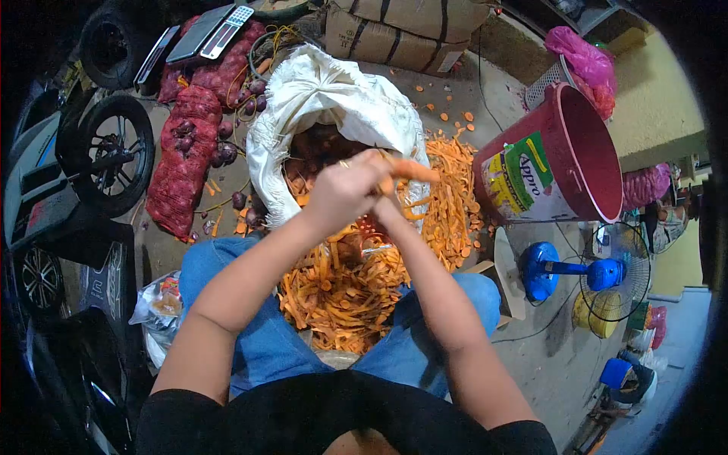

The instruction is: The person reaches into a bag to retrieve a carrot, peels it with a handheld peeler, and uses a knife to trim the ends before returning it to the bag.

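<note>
**Held item.** One carrot [415, 171], its long axis running nearly level. The free tip is pointing toward the person's right and out over the sack [334, 91]. The near end is disappearing into the hands, so the carrot is lying right of the grip.

**Hands.** The two are meeting at centre, touching.
- The left hand [343, 191] is curling into a closed fist in front. Its contents are hidden; something thin is showing at the knuckles, possibly a blade.
- The right hand [384, 189], mostly covered, is sitting nearer the carrot and seems to be clamping around its butt end.

**Surroundings, counted.**
- One white sack, mouth gaping, just beyond the hands.
- One heap of orange peelings [341, 296], spreading between the knees and toward the bucket.
- One red bucket [561, 163], tipping on its side.
- Two red mesh bags [182, 152] (a few loose bulbs lying beside them).
- One scale [205, 34].
- Two cartons [402, 30].
- One blue fan [576, 273].
</note>
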`<action>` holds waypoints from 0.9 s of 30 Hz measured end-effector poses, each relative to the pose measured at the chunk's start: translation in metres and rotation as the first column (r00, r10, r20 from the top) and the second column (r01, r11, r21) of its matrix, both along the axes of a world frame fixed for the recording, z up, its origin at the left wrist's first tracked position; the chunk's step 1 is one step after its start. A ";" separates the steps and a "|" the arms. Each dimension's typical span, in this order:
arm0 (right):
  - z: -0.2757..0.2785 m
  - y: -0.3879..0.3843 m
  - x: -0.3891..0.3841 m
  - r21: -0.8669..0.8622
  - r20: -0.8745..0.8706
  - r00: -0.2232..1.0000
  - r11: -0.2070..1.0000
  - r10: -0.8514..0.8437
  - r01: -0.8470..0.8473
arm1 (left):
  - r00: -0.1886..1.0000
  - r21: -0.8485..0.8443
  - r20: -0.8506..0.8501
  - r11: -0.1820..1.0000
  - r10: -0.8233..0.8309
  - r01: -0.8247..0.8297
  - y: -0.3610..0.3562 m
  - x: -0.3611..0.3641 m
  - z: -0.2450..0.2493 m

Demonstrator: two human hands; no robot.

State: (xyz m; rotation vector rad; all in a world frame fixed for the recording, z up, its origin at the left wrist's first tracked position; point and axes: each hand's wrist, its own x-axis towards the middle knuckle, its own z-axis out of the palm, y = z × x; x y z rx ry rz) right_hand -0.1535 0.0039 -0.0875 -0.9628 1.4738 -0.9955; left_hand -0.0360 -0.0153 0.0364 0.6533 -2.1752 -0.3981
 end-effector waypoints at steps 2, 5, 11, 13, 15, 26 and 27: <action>-0.040 0.000 -0.001 -0.026 0.345 0.936 0.998 0.070 -0.065 | 0.996 -0.068 0.033 0.994 -0.082 0.084 0.010 -0.002 -0.007; -0.070 0.002 0.013 -0.064 -0.008 1.000 0.998 0.010 -0.010 | 0.967 0.236 -0.124 0.940 -0.222 0.246 0.038 -0.012 0.027; -0.062 -0.005 -0.012 0.137 -0.439 0.884 0.984 0.161 -0.111 | 0.752 0.875 -0.476 0.155 0.455 0.459 -0.018 0.020 0.002; -0.026 -0.011 -0.022 0.264 -0.319 0.947 0.964 0.042 0.046 | 0.651 0.806 -0.361 -0.127 0.668 0.578 -0.023 0.032 -0.007; 0.014 -0.012 -0.029 0.175 -0.187 0.969 0.966 -0.160 0.193 | 0.608 0.677 -0.378 -0.239 0.698 0.696 -0.028 0.040 -0.033; 0.090 -0.024 -0.042 -0.073 0.307 0.787 0.811 -0.536 0.581 | 0.800 0.675 -0.461 -0.434 0.383 0.597 -0.008 0.017 -0.043; 0.080 -0.026 -0.043 -0.123 0.307 0.790 0.801 -0.531 0.586 | 0.801 0.675 -0.460 -0.435 0.382 0.596 -0.004 0.012 -0.038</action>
